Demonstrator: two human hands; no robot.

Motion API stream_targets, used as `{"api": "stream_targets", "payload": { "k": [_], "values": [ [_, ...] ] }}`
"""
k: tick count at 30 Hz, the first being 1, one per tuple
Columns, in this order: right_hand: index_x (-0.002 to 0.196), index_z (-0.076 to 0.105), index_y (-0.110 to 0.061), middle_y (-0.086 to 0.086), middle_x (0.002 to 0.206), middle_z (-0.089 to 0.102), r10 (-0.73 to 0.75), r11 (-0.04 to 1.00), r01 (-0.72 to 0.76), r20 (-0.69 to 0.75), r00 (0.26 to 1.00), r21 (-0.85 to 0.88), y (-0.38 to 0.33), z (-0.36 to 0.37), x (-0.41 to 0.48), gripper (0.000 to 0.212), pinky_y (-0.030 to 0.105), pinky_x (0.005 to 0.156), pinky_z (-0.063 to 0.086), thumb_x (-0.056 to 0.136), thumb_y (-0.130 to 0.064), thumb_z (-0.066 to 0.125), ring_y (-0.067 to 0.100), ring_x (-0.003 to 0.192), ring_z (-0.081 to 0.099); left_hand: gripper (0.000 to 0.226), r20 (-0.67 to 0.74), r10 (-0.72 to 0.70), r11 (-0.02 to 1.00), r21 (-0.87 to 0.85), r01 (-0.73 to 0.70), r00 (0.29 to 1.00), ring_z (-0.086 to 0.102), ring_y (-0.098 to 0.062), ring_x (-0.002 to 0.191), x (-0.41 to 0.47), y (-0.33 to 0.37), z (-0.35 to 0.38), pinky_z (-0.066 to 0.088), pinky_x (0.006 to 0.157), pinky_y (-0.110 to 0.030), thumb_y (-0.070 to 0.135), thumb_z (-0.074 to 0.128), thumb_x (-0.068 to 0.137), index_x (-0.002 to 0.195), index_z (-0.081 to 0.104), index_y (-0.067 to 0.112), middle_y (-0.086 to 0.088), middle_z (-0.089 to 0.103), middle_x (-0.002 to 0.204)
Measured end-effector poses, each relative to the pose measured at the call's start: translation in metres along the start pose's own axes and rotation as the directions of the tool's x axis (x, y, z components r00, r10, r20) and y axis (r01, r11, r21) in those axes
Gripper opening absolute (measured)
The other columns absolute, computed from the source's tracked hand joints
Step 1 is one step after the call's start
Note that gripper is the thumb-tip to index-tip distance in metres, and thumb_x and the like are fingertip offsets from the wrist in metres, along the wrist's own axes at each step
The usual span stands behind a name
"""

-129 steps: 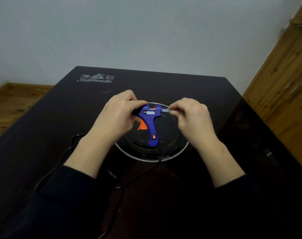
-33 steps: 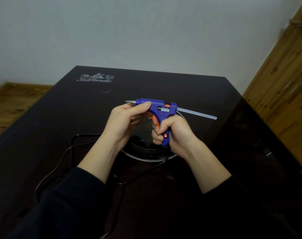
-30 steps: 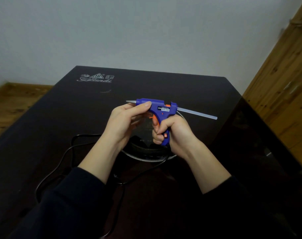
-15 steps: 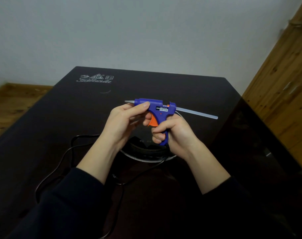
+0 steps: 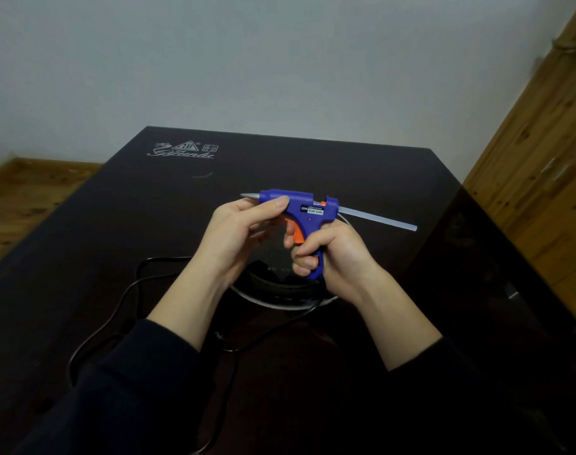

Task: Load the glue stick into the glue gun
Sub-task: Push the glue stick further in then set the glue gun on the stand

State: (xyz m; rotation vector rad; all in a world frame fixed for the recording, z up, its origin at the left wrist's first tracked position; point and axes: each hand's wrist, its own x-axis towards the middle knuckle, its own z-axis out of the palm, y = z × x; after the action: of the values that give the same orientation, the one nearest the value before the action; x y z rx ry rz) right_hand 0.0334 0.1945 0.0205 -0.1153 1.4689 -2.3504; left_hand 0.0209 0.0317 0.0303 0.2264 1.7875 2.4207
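I hold a blue glue gun [image 5: 308,212] with an orange trigger above the black table [image 5: 122,224], its metal nozzle pointing left. A clear glue stick [image 5: 378,219] sits in the gun's rear opening and juts out to the right. My right hand [image 5: 332,257] wraps the handle, with a finger on the trigger. My left hand [image 5: 240,234] steadies the barrel near the nozzle, thumb on its side.
The gun's black cord [image 5: 116,310] loops over the table to the left and front. A round glass inset with a silver rim [image 5: 280,303] lies under my hands. A wooden panel [image 5: 543,142] stands at the right, and wooden floor shows at the left.
Several seconds ago the gun lay flat while my right hand pushed the stick in. Since then it was lifted upright, my right hand took the handle, and the trigger finger has eased slightly.
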Motion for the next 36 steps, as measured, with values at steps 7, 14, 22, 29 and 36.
{"api": "stream_targets", "payload": {
  "k": [7,14,22,29,36],
  "values": [
    [0.067,0.052,-0.004,0.009,0.052,0.041,0.018,1.0,-0.018,-0.045,0.999,0.011,0.0018,0.0043,0.001,0.022,0.027,0.046,0.032,0.049,0.007,0.052,0.017,0.033,0.036,0.018,-0.014,0.023,1.0,-0.016,-0.023,1.0,0.07,-0.016,0.062,-0.0025,0.0025,0.0043,0.051,0.059,-0.017,0.013,0.066,0.091,0.079,0.076,0.004,-0.012,0.074,0.068],
    [0.076,0.061,0.002,0.014,0.063,0.059,-0.02,1.0,0.02,-0.041,0.999,-0.02,0.004,0.0014,0.0029,0.025,0.025,0.045,0.034,0.056,0.01,0.049,0.014,0.033,0.038,0.017,-0.033,-0.002,0.999,-0.032,0.001,0.999,0.065,-0.024,0.062,-0.0013,0.0007,0.0017,0.05,0.066,-0.026,0.016,0.07,0.09,0.088,0.073,-0.001,-0.019,0.07,0.073],
    [0.095,0.07,0.004,0.02,0.087,0.071,-0.03,1.0,0.03,0.021,0.999,0.002,0.0018,-0.0027,0.0034,0.036,0.027,0.046,0.036,0.063,0.012,0.054,0.013,0.036,0.039,0.018,0.006,-0.002,1.0,-0.031,0.002,1.0,0.055,-0.023,0.062,0.0002,0.0012,-0.0008,0.045,0.073,-0.034,0.019,0.071,0.09,0.082,0.069,0.003,-0.015,0.065,0.074],
    [0.096,0.071,0.004,0.019,0.087,0.072,-0.035,0.999,0.034,0.04,0.999,0.015,0.0013,-0.0024,0.0023,0.036,0.027,0.046,0.037,0.067,0.014,0.053,0.012,0.037,0.04,0.016,-0.002,0.003,0.999,-0.04,-0.003,1.0,0.056,-0.021,0.06,0.0,0.0009,-0.0005,0.046,0.072,-0.034,0.017,0.071,0.09,0.084,0.069,0.003,-0.014,0.065,0.075],
    [0.092,0.068,0.003,0.018,0.083,0.07,-0.033,0.999,0.033,0.02,0.999,-0.008,0.0003,-0.0012,0.0014,0.032,0.027,0.046,0.036,0.064,0.012,0.055,0.013,0.037,0.041,0.017,-0.006,0.006,1.0,-0.019,-0.007,1.0,0.057,-0.022,0.059,-0.0005,0.0017,0.0001,0.047,0.07,-0.034,0.018,0.071,0.089,0.081,0.07,0.004,-0.015,0.066,0.073]
  ]
}}
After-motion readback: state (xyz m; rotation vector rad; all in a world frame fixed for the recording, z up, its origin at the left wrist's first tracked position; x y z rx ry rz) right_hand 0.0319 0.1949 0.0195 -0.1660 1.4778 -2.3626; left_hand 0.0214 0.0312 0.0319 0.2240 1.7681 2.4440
